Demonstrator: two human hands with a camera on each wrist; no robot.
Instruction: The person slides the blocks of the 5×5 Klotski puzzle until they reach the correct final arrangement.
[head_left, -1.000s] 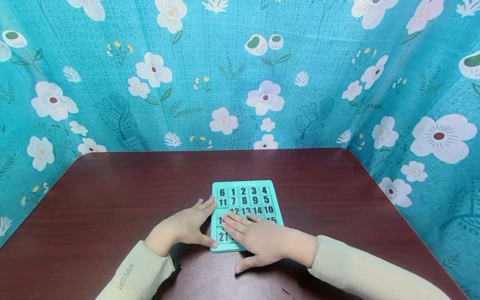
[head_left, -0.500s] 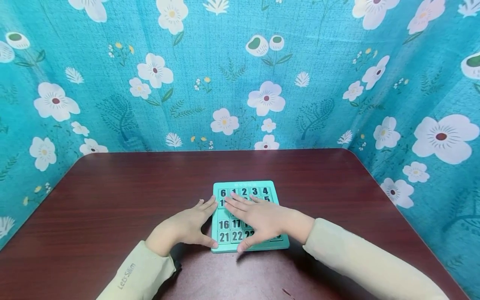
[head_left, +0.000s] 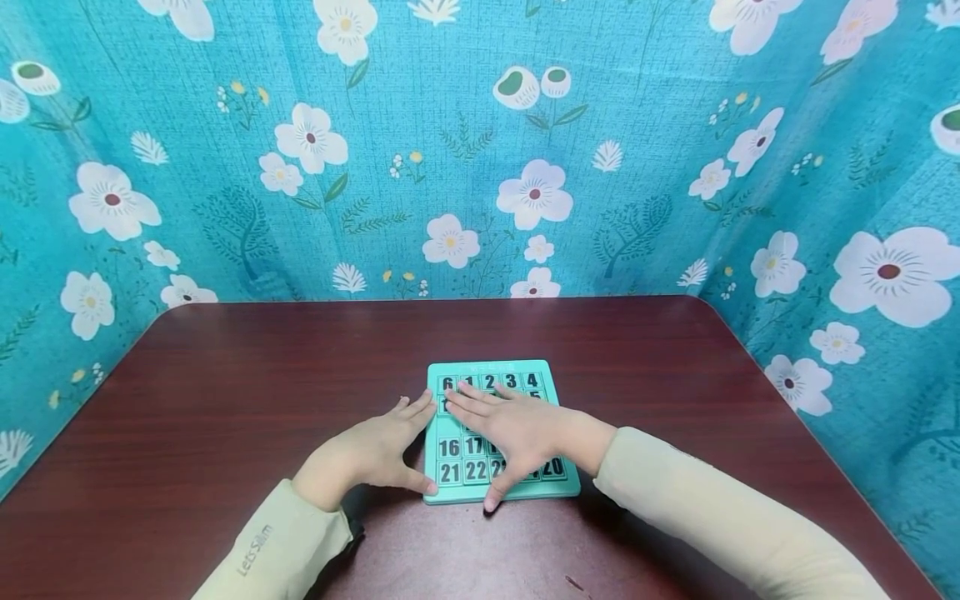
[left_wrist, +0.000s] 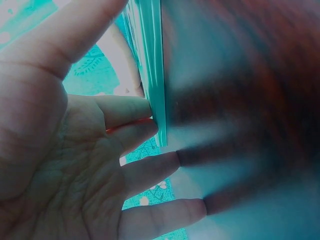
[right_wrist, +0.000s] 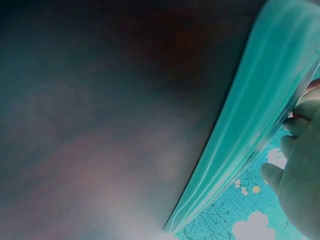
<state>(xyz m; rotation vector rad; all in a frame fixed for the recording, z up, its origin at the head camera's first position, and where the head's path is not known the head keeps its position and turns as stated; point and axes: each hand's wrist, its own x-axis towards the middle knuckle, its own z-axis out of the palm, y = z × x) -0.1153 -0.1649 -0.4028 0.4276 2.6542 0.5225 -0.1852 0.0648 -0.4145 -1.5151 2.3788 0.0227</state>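
A turquoise number slide puzzle (head_left: 566, 442) lies flat on the table, its black-numbered tiles partly covered by a hand. Along its left edge, my left hand (head_left: 371, 454) touches the frame, with the thumb at the lower left corner and fingertips higher up. In the left wrist view, those fingers are spread and fairly straight beside the puzzle's edge (left_wrist: 156, 70). My right hand (head_left: 525, 432) reaches over the tiles from the right, fingertips at the upper left tiles and thumb by the bottom edge. A bare slot shows above tile 16 (head_left: 449, 448).
The puzzle stands on a dark reddish-brown table (head_left: 300, 350). Behind the table and along its sides hangs a blue flowered curtain (head_left: 420, 167). A small dark mark (head_left: 573, 583) lies near the table's front.
My right hand has moved up the puzzle from the lower rows to the upper left tiles, baring the 16 and 21 rows. The left hand keeps its place.
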